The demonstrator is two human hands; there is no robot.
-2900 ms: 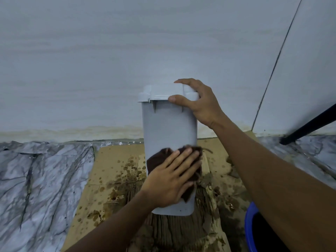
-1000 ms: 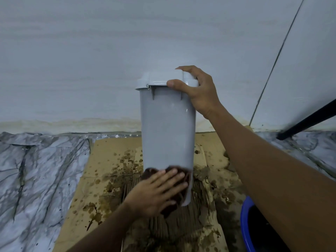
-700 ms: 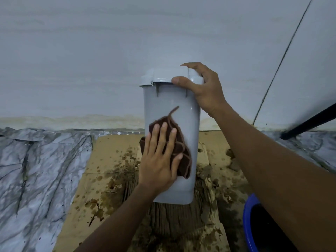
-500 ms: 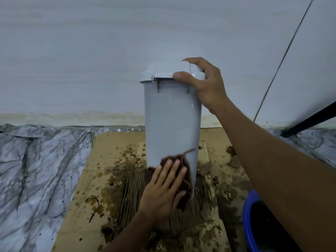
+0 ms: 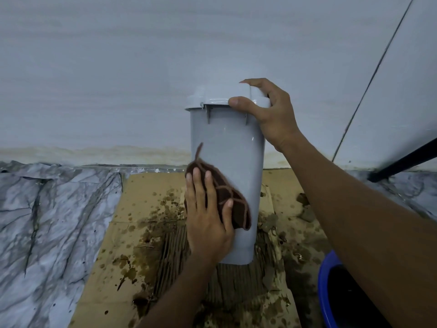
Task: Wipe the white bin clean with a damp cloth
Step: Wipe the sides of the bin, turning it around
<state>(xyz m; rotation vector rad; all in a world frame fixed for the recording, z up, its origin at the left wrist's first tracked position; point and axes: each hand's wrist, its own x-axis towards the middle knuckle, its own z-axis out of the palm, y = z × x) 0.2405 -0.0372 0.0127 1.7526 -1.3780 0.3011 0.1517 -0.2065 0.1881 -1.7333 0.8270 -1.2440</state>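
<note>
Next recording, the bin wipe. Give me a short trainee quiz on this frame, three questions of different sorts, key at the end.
1. True or false: the right hand grips the lidded top of the tall white plastic bin.
2. Multiple choice: the left hand presses the dark brown cloth against the bin's A) lid, B) outer side wall, C) inside.
3. Fill in: under the bin lies a stained brown sheet of ___.

Key: 1 true; 2 B; 3 cardboard.
</note>
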